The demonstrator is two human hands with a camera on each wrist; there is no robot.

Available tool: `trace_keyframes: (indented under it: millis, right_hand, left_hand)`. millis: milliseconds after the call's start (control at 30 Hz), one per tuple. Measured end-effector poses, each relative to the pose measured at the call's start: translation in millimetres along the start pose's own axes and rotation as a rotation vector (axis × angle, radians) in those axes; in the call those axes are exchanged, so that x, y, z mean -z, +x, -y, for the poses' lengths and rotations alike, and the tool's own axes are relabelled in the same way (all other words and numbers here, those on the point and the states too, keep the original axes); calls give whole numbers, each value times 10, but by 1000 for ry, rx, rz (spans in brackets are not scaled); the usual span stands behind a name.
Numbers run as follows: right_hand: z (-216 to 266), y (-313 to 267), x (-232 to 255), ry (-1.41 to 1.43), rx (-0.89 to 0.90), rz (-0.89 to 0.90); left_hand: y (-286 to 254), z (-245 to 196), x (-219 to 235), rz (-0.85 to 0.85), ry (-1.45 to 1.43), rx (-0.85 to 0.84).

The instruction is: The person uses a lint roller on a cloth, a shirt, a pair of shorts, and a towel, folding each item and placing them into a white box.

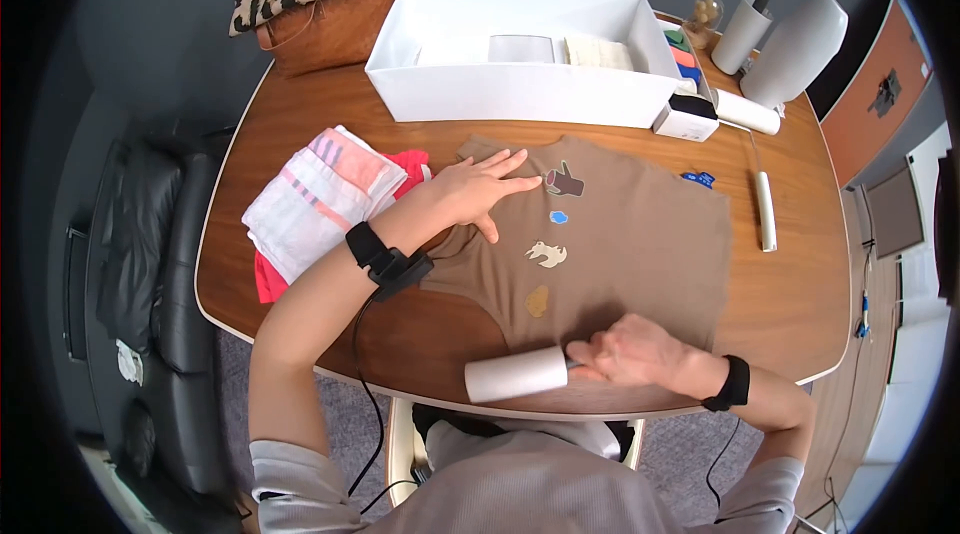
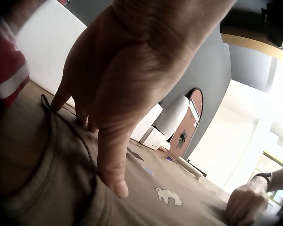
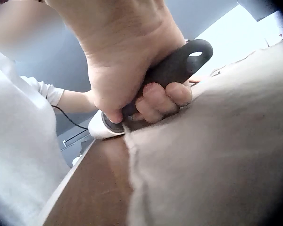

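Note:
A brown T-shirt (image 1: 645, 244) lies spread on the wooden table, with several animal and shape prints down its front, among them a cream one (image 1: 546, 254) and a blue one (image 1: 559, 218). My left hand (image 1: 482, 192) rests on the shirt's upper left part, fingers spread and straight, the thumb touching the cloth in the left wrist view. My right hand (image 1: 632, 352) grips the black handle (image 3: 177, 66) of a lint roller. The roller's white roll (image 1: 515, 374) points left, by the shirt's near edge and the table's front edge.
Folded white and pink cloths (image 1: 315, 192) lie left of the shirt. Behind it stands a large white box (image 1: 520, 99), with a brown bag (image 1: 330, 29) to its left. White rolls (image 1: 766, 212), a small box (image 1: 686, 120) and a tall white object (image 1: 797, 49) occupy the right side.

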State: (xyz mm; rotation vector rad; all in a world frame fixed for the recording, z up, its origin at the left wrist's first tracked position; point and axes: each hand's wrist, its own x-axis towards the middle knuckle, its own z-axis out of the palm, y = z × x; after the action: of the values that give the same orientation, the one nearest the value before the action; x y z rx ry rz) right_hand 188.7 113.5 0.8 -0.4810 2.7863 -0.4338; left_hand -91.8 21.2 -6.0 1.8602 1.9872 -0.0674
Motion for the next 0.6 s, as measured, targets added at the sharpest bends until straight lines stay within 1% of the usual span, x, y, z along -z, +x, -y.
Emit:
trace_keyframes:
  millis: [67, 100, 133, 200, 233, 267, 300, 333, 367, 400, 500, 600]
  right_hand:
    - [66, -48, -11, 37, 79, 17]
    - [61, -73, -26, 55, 98, -41]
    - [35, -91, -4, 24, 77, -128]
    - [-43, -126, 121, -30, 34, -293]
    - [-117, -146, 228, -125, -16, -377]
    - [-193, -160, 305, -267, -93, -435]
    - [-248, -154, 435, -293, -183, -396]
    - [-364, -145, 462, -264, -268, -348]
    - [-499, -140, 453, -260, -293, -343]
    - [-621, -134, 422, -258, -317, -337]
    - [-829, -130, 296, -227, -344, -310]
    - [-804, -116, 219, -190, -326, -318]
  left_hand:
    - [0, -43, 0, -16, 54, 0]
    - [-5, -74, 3, -25, 105, -2]
    - [-9, -105, 8, -34, 159, -3]
    - [-6, -200, -29, -160, 80, -74]
    - [3, -247, -47, -221, 40, -109]
    - [25, -293, -53, -213, 64, -99]
    - [56, -344, -59, -204, 88, -92]
    - [77, -377, -65, -197, 111, -88]
    - [136, -332, -104, -172, 168, -39]
    - [155, -335, -62, -146, 157, -6]
    - [222, -312, 67, -39, 124, 85]
    - [244, -215, 146, 23, 110, 95]
